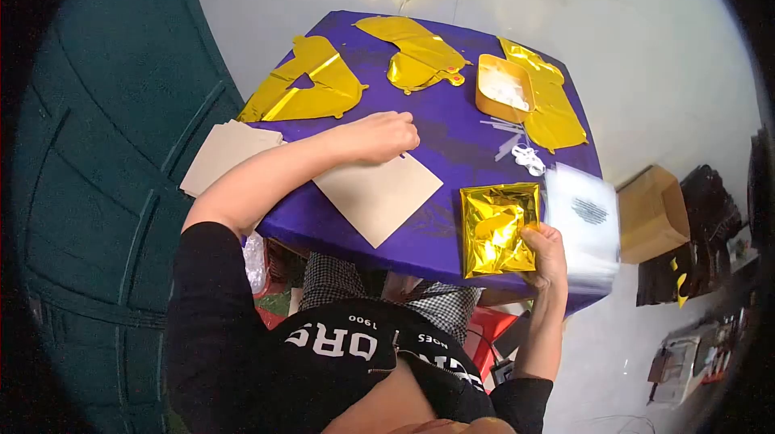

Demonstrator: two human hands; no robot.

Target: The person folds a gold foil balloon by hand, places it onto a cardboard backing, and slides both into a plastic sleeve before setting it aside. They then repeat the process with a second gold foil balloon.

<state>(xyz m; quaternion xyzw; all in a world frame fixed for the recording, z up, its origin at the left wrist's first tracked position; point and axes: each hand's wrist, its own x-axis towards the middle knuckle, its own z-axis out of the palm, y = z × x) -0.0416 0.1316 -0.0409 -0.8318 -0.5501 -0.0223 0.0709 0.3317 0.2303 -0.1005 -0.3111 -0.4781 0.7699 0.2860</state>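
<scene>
My left hand [375, 137] is closed, knuckles up, over the far corner of a beige card [379, 196] lying on the purple-covered table. Its fingertips are hidden, and whatever they may hold does not show. Near the table's front right edge, my right hand [546, 254] grips a shiny gold foil packet [499, 228] by its right side, thumb on top. Flat gold foil balloons lie farther back: one at the left [323, 83], one in the middle [416, 50] and one at the right [555, 115].
A yellow tub [504, 88] holds small white items. In front of it are clear strips [507, 143] and a white ribbon bundle [529, 159]. Clear plastic bags [585, 220] lie at the right edge, beige cards [230, 151] at the left. A cardboard box [654, 216] stands beyond the table.
</scene>
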